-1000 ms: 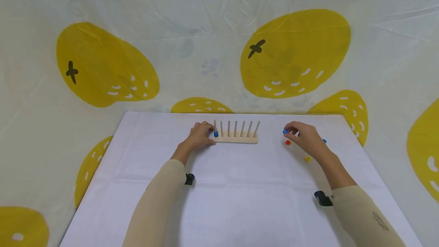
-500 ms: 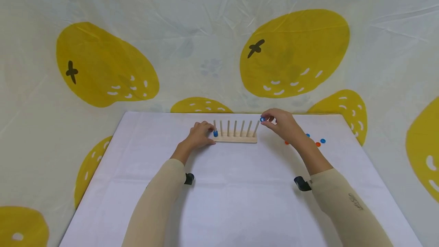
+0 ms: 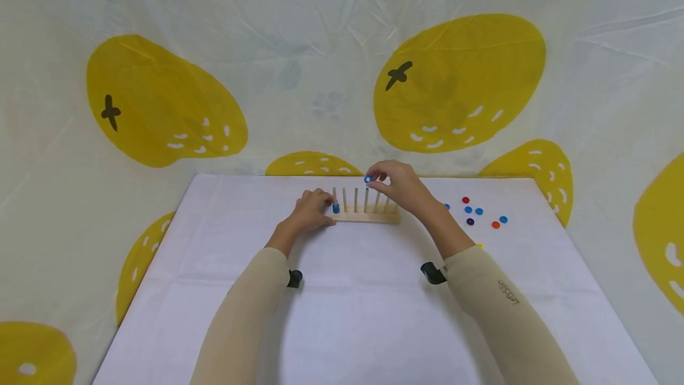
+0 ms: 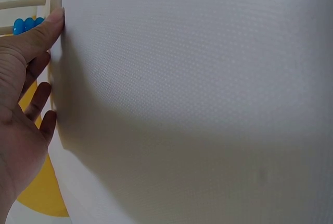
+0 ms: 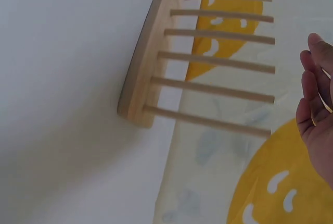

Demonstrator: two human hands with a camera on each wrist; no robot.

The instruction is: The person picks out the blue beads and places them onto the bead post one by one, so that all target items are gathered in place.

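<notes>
One pale wooden peg rack, long and low (image 3: 369, 217), seven upright pegs; stands near the far edge of the white cloth-covered table (image 3: 363, 325), around the middle of that edge. One stack of blue, rounded, plastic-looking beads (image 4: 28, 25), on the peg at the rack's left end; the other six pegs bare. One left hand, mine (image 3: 312, 210): clamped on the rack's left end, thumb at its front corner, fingers round behind. One right hand, mine (image 3: 398, 185): thumb and fingertips together on one blue, ring-shaped, plastic-looking bead (image 3: 369, 179), held above the rack, clear of the pegs. Loose, toward the table's far right corner: four blue ring beads (image 3: 479, 211), one red (image 3: 465, 199), one orange-red (image 3: 496, 225), one dark purple (image 3: 470, 221); nearer me, one yellow (image 3: 480, 245), partly hidden by my beige fabric sleeve (image 3: 502, 308). Step in hand, as I judge it: bringing a single blue bead across to the stack of its colour. Next move, by my reckoning: farther left, hole squared over the end peg, then a straight lowering, the left hand keeping the rack steady.
</notes>
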